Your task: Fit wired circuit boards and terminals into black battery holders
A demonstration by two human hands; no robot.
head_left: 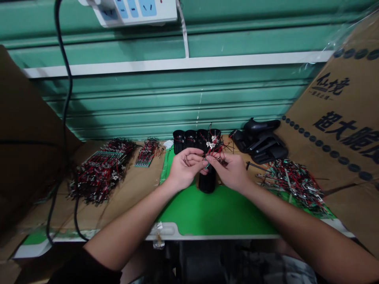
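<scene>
Both hands meet over a black cylinder (207,182) standing upright on the green mat (213,213). My left hand (185,167) is curled, its fingertips pinching thin red and black wires (213,152) above the cylinder. My right hand (231,170) is also closed on the same wire bundle, which ends in small white connectors. Just behind the hands stands a row of several more black cylinders (192,140) with wires in them.
A heap of wired circuit boards (100,169) lies at the left, a smaller batch (146,152) beside it. More wired parts (291,183) lie at the right. Black plastic housings (260,140) sit at the back right beside a cardboard box (340,126). A power strip (133,10) hangs above.
</scene>
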